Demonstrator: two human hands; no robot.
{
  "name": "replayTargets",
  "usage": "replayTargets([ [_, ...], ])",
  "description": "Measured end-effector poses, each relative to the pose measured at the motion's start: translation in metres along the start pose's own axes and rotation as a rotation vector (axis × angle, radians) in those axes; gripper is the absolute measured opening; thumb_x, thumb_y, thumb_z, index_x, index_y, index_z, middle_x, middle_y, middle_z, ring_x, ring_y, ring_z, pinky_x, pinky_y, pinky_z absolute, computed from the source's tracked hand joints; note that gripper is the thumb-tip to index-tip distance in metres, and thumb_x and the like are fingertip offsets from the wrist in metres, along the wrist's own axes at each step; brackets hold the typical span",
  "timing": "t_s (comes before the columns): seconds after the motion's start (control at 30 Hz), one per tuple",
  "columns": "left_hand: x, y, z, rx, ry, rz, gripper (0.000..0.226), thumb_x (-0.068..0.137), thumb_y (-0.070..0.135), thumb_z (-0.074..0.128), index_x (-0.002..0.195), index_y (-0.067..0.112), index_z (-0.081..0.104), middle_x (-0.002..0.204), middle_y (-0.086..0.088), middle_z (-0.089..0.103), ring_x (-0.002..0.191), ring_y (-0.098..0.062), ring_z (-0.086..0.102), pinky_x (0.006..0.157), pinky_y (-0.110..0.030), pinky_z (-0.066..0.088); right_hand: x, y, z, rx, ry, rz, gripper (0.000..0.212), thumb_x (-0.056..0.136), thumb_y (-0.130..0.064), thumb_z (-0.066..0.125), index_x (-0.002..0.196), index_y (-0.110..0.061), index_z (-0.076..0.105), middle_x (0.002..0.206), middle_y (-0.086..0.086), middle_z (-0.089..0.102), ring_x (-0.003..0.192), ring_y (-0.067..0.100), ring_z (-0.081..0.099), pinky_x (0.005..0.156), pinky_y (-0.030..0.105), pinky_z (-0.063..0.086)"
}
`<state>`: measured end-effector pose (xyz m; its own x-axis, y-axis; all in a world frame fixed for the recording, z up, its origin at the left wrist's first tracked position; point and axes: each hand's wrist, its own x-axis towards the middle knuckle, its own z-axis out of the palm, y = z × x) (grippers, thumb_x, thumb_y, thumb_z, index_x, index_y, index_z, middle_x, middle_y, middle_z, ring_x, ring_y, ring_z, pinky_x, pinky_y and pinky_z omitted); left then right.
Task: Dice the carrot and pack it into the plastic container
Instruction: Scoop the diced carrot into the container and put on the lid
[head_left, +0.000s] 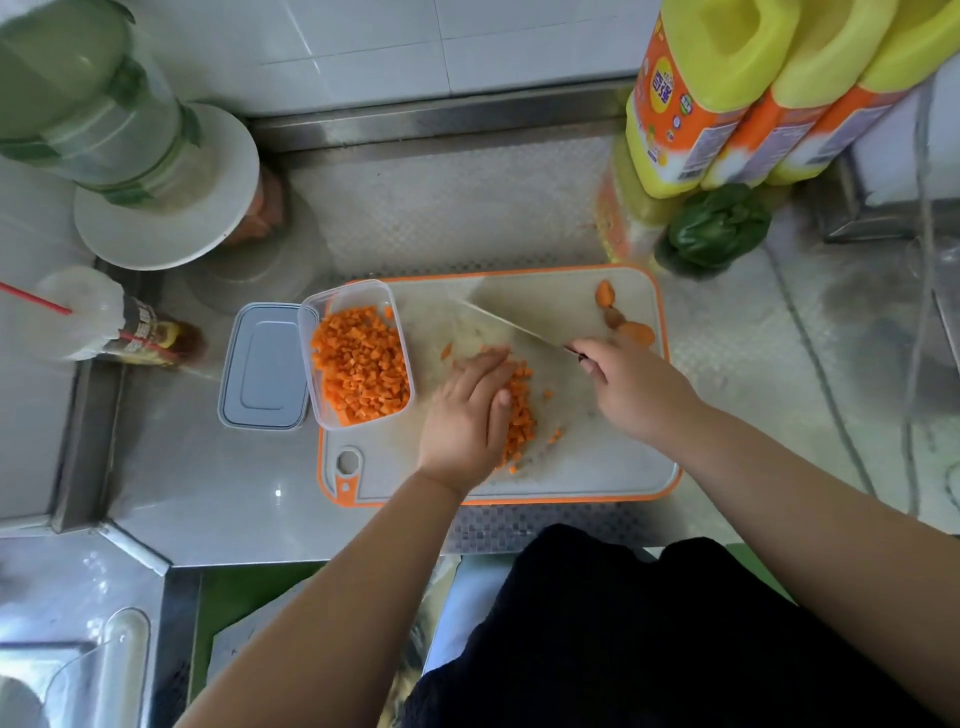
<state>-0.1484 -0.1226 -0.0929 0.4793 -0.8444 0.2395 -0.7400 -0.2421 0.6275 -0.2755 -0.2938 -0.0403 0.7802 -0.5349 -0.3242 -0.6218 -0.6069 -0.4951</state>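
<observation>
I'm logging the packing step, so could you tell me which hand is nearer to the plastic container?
The left hand: it rests on the diced carrot pile just right of the plastic container. The right hand holds the knife farther right.

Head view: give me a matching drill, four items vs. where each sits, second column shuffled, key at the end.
1. plastic container
2. lid
3. carrot ends
4. green pepper

A. far right corner of cutting board
B. counter, left of the container
C. board's left edge, holding dice
D. behind board, by yellow bottles

Pairs: 1-C, 2-B, 3-A, 4-D
</observation>
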Motion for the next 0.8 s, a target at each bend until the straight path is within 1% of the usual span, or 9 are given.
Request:
replayTargets([
  [0.07,-0.023,0.004,0.000,0.013,0.075,-0.031,0.044,0.104,0.027,0.031,0.127,0.003,0.060,0.135,-0.012,0.055,0.127,-0.032,0.052,0.105,-0.043,0.042,-0.012,0.002,0.000,-0.014,-0.040,-0.056,0.034,0.101,-0.021,0.039,0.132,-0.023,0.053,0.115,0.010,0.053,0.102,0.033,0.053,0.078,0.041,0.047],
  [0.17,-0.048,0.007,0.007,0.100,0.105,-0.208,0.052,0.105,0.034,0.027,0.139,0.003,0.050,0.145,-0.014,0.047,0.135,-0.032,0.044,0.109,-0.046,0.039,-0.028,0.008,0.001,-0.047,-0.126,-0.050,0.033,0.102,-0.025,0.036,0.132,-0.024,0.051,0.111,0.005,0.051,0.097,0.028,0.054,0.076,0.042,0.047],
  [0.27,-0.043,0.003,0.016,0.193,0.051,-0.307,0.064,0.105,0.044,0.020,0.145,-0.001,0.040,0.150,-0.019,0.041,0.139,-0.034,0.039,0.113,-0.048,0.036,-0.036,0.015,0.002,0.072,-0.072,0.004,0.034,0.102,-0.025,0.035,0.132,-0.018,0.050,0.116,0.006,0.054,0.102,0.024,0.053,0.080,0.038,0.044],
  [0.33,-0.026,0.001,0.020,0.222,0.010,-0.364,0.072,0.103,0.050,0.016,0.147,-0.003,0.035,0.153,-0.021,0.036,0.142,-0.035,0.034,0.116,-0.046,0.031,-0.036,0.018,0.002,0.209,-0.030,0.063,0.031,0.103,-0.022,0.035,0.127,-0.014,0.052,0.110,0.005,0.058,0.095,0.018,0.053,0.075,0.031,0.038],
  [0.4,-0.007,-0.001,0.024,0.225,0.010,-0.434,0.078,0.101,0.055,0.016,0.148,-0.004,0.033,0.155,-0.022,0.033,0.144,-0.036,0.031,0.118,-0.046,0.026,-0.036,0.019,0.005,0.364,0.003,0.159,0.022,0.102,-0.021,0.035,0.107,-0.016,0.057,0.095,0.010,0.061,0.078,0.020,0.053,0.069,0.033,0.036],
  [0.5,0.012,-0.002,0.024,0.180,-0.002,-0.550,0.082,0.093,0.056,0.013,0.149,-0.001,0.031,0.158,-0.019,0.028,0.148,-0.032,0.023,0.120,-0.041,0.014,-0.037,0.019,0.009,0.539,0.057,0.263,0.027,0.101,-0.027,0.037,0.077,-0.020,0.047,0.073,0.008,0.055,0.056,0.017,0.042,0.061,0.034,0.036],
  [0.57,0.009,-0.002,0.021,0.143,0.016,-0.521,0.077,0.095,0.053,0.014,0.146,0.001,0.040,0.154,-0.017,0.036,0.145,-0.032,0.028,0.119,-0.042,0.018,-0.039,0.021,0.010,0.531,0.041,0.284,0.030,0.101,-0.033,0.038,0.082,-0.012,0.049,0.066,0.003,0.051,0.053,0.016,0.041,0.058,0.033,0.036],
  [0.7,-0.012,-0.003,0.013,-0.044,0.023,-0.253,0.054,0.102,0.040,0.028,0.131,0.005,0.058,0.134,-0.012,0.057,0.126,-0.029,0.051,0.104,-0.045,0.043,-0.041,0.029,0.015,0.563,0.003,0.340,0.031,0.102,-0.031,0.039,0.083,-0.008,0.049,0.065,0.005,0.051,0.049,0.016,0.042,0.051,0.028,0.037],
  [0.8,-0.021,-0.008,0.018,0.043,0.100,-0.281,0.066,0.103,0.050,0.021,0.138,0.003,0.050,0.145,-0.017,0.047,0.135,-0.032,0.042,0.112,-0.040,0.032,-0.040,0.029,0.022,0.560,-0.023,0.376,0.031,0.102,-0.029,0.040,0.084,-0.007,0.051,0.069,0.008,0.055,0.049,0.016,0.043,0.050,0.028,0.037],
])
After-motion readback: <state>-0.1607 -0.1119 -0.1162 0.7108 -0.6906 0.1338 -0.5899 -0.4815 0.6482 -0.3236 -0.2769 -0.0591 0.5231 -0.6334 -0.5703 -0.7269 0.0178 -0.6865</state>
